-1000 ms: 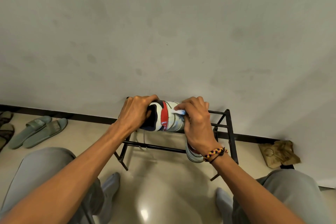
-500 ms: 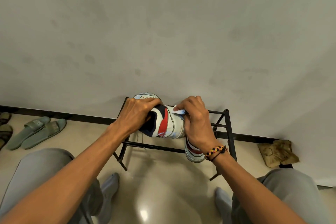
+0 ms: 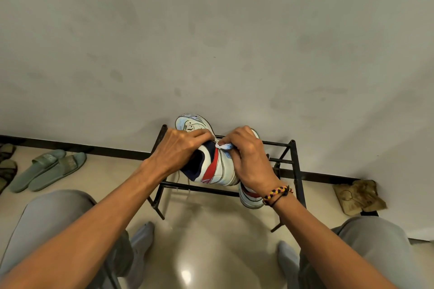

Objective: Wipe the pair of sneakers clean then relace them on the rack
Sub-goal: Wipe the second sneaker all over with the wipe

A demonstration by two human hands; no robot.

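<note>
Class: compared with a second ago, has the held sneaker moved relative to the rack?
Yes. The sneaker has tipped up, its toe now above the rack's back rail, against the wall.

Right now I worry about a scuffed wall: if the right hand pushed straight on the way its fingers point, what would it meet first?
The right hand already presses a wipe on the held sneaker; past that, probably the left hand. Depth is unclear.

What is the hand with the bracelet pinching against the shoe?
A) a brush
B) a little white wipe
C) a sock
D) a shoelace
B: the right hand pinches a small white wipe against the side of the sneaker, while the left hand holds that sneaker up over the black rack.
</note>
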